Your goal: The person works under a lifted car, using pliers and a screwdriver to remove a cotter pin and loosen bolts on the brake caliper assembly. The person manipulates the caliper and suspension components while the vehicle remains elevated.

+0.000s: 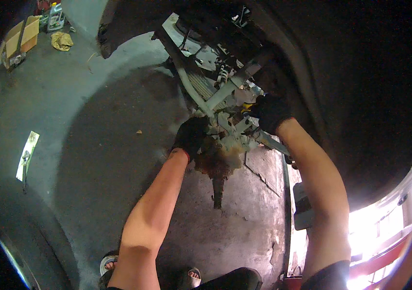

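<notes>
My left hand [191, 134], in a black glove, is up against the left side of a rusty, greenish-grey metal bracket [225, 124] on a vehicle's underside. Its fingers are lost in the dark glove and behind the metal edge. On the bracket's right, my right hand [271, 112], also black-gloved, is closed around a small yellow object [248, 107]. Only a bit of yellow shows at the fingers, so its kind is unclear. Grey frame tubes [192, 87] meet at the bracket from above. Below it hangs a brown, rusted piece ending in a narrow tip [218, 191].
A dark wheel-arch panel [356, 92] curves close beside my right arm. On the floor at left lies a wrench [25, 166] on a pale strip [32, 141]. An open cardboard box [28, 36], crumpled paper [62, 41] and a jug [55, 18] stand far left.
</notes>
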Demonstrator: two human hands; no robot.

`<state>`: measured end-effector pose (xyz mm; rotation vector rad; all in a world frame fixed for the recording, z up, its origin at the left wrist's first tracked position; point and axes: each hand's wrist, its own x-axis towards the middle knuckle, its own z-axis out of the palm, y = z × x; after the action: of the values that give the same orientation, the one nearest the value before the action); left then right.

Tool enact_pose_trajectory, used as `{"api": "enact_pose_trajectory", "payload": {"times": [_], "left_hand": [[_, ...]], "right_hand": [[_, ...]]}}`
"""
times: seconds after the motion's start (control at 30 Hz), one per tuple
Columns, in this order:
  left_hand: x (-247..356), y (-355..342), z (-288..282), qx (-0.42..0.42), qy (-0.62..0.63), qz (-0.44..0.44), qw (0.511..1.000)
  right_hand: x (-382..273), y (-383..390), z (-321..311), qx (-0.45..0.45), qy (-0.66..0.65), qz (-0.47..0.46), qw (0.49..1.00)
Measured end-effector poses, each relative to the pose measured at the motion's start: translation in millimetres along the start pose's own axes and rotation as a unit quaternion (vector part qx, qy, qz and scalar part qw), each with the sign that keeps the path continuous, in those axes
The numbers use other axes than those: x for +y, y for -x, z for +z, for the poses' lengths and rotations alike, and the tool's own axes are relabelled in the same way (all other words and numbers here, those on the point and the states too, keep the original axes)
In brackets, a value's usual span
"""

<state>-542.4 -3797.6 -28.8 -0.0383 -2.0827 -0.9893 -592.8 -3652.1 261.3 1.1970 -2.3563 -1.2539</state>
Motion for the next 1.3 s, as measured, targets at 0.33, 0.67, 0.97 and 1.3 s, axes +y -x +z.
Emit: {"api": "enact_pose_trajectory", "payload": {"times": [0.33,0.67,0.97,1.3], "left_hand": [[1.3,-9.8,-14.7,-0.006,0.046,-0.04,0.998],[6.5,-10.3,-20.5,0.012,0.04,0.005,0.999],[-4.6,-12.7,-24.2,-0.017,0.005,0.036,0.999],[-6.9,-8.4,-26.1,-0.05,0.152,-0.027,0.987]], "right_hand": [[7.6,-14.1,7.0,-0.031,0.022,-0.018,0.999],[2.3,24.8,32.9,-0.026,-0.006,0.009,1.0],[-23.4,58.4,97.7,0.027,-0.244,0.084,0.966],[-22.4,62.8,97.9,-0.045,-0.271,0.096,0.957]]}}
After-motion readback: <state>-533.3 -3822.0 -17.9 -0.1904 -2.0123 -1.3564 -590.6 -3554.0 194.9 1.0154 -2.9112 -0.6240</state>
